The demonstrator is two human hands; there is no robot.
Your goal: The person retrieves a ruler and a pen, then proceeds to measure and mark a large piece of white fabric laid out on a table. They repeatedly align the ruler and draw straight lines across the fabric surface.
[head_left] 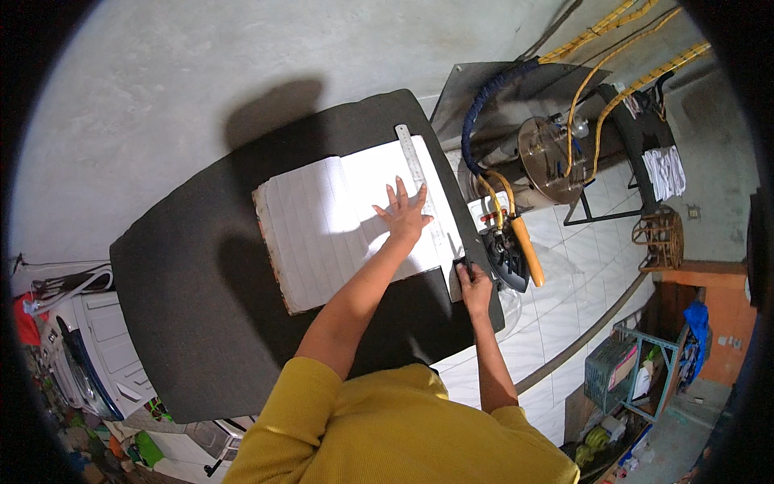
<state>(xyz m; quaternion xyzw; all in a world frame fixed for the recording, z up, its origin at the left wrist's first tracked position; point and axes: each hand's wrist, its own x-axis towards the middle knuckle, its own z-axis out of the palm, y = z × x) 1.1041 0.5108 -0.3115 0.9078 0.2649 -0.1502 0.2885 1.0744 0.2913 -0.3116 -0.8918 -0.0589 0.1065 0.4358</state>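
An open notebook [302, 226] of lined pages, with a plain white sheet [371, 157] at its right, lies on a dark padded board [177, 290]. A long metal ruler [407, 145] runs down the sheet near its right edge. My left hand [403, 214] presses on the sheet with fingers spread, some touching the ruler. At the ruler's lower end, by the board's right edge, my right hand [476, 286] grips a slim dark tool [468, 264], too small to identify surely.
Right of the board stand an iron [504, 262] with hoses and an orange handle, and a round metal tank [548, 161]. Further right are a wicker stool [657, 242] and a metal frame with a crate [605, 371]. A white machine [93, 355] sits at left; a wall [145, 105] rises behind.
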